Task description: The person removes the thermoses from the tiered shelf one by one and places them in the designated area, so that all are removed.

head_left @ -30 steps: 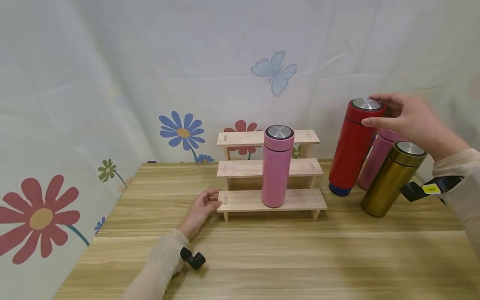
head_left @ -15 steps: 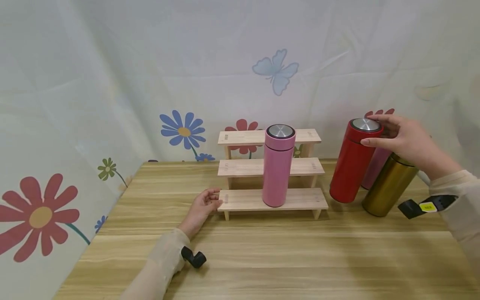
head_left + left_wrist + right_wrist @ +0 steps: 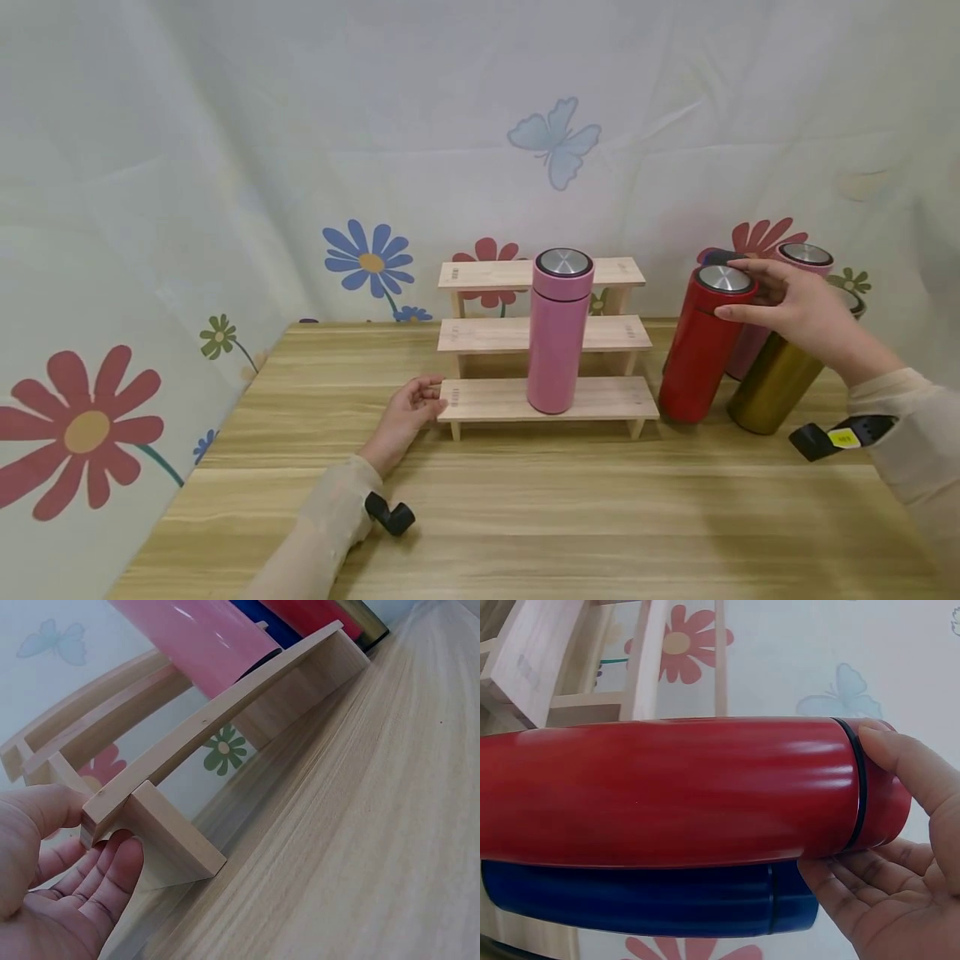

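In the head view my right hand (image 3: 802, 312) holds a red thermos (image 3: 697, 358) around its lid end. In the right wrist view the thumb lies on one side of the lid and the fingers on the other. A blue thermos (image 3: 630, 896) stands behind the red one, mostly hidden in the head view. My left hand (image 3: 405, 417) pinches the left end of the lowest board of a three-tier wooden stand (image 3: 472, 400), thumb above and fingers below in the left wrist view. A pink thermos (image 3: 558, 342) stands upright on that lowest board.
Right of the red thermos stand a gold thermos (image 3: 776, 383) and a second pink thermos (image 3: 806, 258), both partly behind the right hand. The wood-grain table (image 3: 525, 517) meets a flowered cloth backdrop (image 3: 420, 108) at the back.
My right hand has lowered the red thermos toward the table, in front of the blue one. The second pink thermos's lid has come into view. The left hand stays on the stand.
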Demonstrator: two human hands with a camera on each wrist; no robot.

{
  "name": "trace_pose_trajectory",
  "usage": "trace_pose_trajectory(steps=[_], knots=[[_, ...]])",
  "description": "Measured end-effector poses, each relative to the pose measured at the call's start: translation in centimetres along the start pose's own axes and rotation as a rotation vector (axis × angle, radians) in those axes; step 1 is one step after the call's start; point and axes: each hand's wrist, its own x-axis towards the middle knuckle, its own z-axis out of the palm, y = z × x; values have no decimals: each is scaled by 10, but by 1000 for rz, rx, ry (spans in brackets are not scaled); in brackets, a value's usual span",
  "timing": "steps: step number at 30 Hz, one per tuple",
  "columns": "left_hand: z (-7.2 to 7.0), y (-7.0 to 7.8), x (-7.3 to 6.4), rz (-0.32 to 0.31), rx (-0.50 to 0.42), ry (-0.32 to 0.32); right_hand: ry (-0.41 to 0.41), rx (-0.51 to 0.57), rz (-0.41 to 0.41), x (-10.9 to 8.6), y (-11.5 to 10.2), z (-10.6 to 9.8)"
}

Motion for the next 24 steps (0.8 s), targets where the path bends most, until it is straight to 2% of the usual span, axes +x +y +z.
trace_pose_trajectory(steps=[6, 13, 24], knots=[[0, 1, 0, -6, -11, 15, 5, -24, 11, -1, 7, 8], [1, 1, -2, -9, -3, 24, -12, -3, 21, -2, 15, 14], [0, 1, -2, -8, -3, 12, -4, 47, -13, -6, 25, 12]])
